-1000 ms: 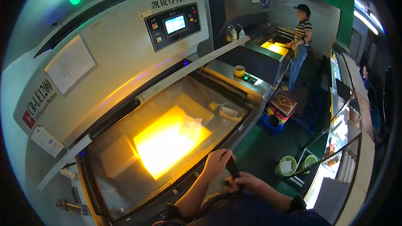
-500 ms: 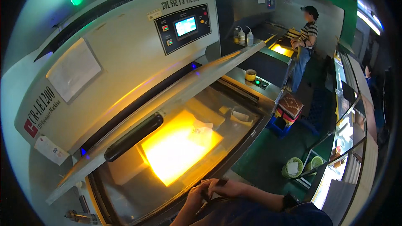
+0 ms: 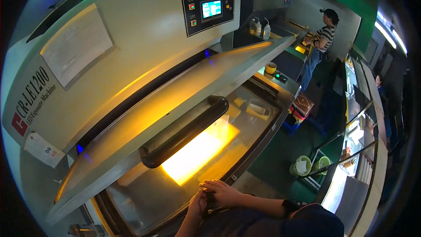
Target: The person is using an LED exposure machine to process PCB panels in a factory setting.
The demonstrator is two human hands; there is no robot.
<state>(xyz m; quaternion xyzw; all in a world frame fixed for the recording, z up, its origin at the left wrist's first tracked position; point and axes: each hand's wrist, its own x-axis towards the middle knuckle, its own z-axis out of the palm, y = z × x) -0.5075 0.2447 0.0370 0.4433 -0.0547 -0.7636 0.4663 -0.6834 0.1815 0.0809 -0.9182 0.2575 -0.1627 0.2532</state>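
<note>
1. At the left, a large cream-coloured metal housing (image 3: 144, 22) is marked with dark lettering and a red emblem. A white rectangular paper sheet (image 3: 76, 46) is fixed to it, its writing too faint to be read; below, a white card tag (image 3: 44, 149) is printed with small symbols.

2. A long, pale metal-framed lid (image 3: 136, 107) is tilted above the bed, with a black tubular handle (image 3: 186, 132) along its near side. Hands are best kept out of the gap beneath.

3. Under the lid, the flat, dark-rimmed bed (image 3: 147, 204) is lit by a bright yellow rectangular glow (image 3: 195, 156), partly hidden by the handle.

4. At the bed's near rim, the left hand (image 3: 198, 204) and the right hand (image 3: 222, 193) are brought together, the right laid over with fingers extended. A small dark object (image 3: 211, 198) is seen between them; its kind, and whether it is pinched, cannot be told. It is best gripped firmly and kept off the clear surface.

5. Farther away, a black rectangular control panel (image 3: 209, 23) with a lit screen (image 3: 212, 8) bears small labels, too fine to be read.
</note>
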